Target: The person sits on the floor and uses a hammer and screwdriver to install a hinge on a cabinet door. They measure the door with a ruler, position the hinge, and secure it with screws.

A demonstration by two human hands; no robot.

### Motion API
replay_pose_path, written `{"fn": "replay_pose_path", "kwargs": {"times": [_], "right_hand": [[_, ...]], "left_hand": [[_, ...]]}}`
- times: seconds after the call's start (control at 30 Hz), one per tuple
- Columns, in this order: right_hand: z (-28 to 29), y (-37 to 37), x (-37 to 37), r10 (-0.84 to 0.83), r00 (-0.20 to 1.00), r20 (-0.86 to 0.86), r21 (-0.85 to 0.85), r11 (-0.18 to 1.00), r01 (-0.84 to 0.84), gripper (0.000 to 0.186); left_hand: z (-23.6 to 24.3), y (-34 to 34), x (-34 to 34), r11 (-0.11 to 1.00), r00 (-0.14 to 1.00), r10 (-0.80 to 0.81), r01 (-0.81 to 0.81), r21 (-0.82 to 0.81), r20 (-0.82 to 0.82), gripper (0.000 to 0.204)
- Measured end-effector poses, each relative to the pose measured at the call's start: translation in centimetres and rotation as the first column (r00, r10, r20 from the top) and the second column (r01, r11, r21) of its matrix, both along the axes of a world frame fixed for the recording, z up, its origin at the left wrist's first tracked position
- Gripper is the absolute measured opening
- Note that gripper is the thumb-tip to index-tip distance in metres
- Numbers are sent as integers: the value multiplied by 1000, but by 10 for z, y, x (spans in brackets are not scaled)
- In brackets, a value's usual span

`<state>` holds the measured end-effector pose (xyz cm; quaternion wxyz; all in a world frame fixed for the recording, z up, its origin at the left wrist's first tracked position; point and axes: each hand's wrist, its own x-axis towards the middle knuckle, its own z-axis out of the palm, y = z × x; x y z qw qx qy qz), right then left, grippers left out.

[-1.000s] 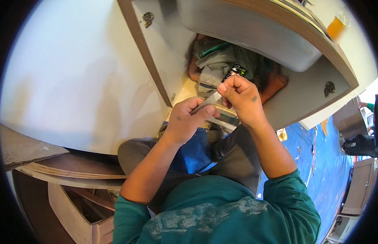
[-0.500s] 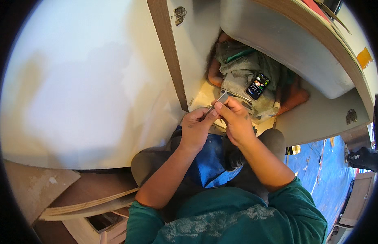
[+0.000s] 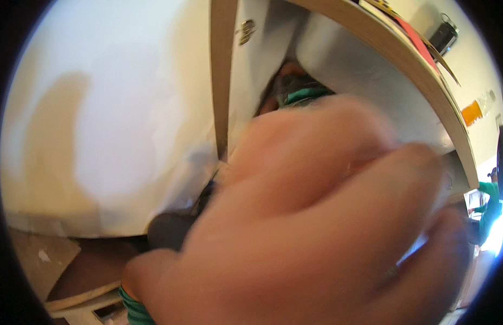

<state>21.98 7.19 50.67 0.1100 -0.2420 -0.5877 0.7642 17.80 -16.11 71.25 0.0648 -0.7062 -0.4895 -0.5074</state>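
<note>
1. One hand (image 3: 284, 233), seemingly the left going by the green sleeve (image 3: 133, 313), is filling the middle of the view, very near the camera and blurring.
2. Its fingers are bending, but whether they are gripping anything I cannot tell; the right hand I cannot pick out for sure.
3. Any thing being held is hiding behind or inside the hand.
4. The step in hand, I judge, is only a holding of the hand near the head; a next move would be calling for the hand to clear the view.
5. Beyond, the cabinet (image 3: 411, 62) is holding a metal basin (image 3: 392, 81) and, underneath, dark and green cloth (image 3: 305, 95).
6. Upper right, a bottle (image 3: 483, 103) is showing orange, whether contents or label being unclear.
</note>
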Motion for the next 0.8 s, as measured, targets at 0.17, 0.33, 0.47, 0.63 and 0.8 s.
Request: {"fn": "replay_pose_path", "kwargs": {"times": [0.17, 0.33, 0.47, 0.63, 0.8], "right_hand": [[9, -7, 7, 28, 997, -72, -174, 984, -40, 20], [14, -17, 2, 221, 973, -70, 42, 975, -219, 14], [46, -7, -12, 241, 967, -80, 863, 502, -54, 12], [102, -14, -37, 259, 961, -99, 994, -8, 105, 13], [125, -2, -70, 333, 929, -165, 927, 375, 30, 11]], "left_hand": [[16, -31, -4, 998, 1000, 12, -12, 60, -4, 12], [-47, -35, -18, 983, 866, 142, -181, 36, 479, 18], [-104, 14, -44, 898, 589, 410, -392, -197, 696, 21], [-120, 35, -79, 790, 716, 579, -611, -53, 389, 21], [-173, 31, -95, 835, 570, 525, -490, -252, 632, 17]]}}
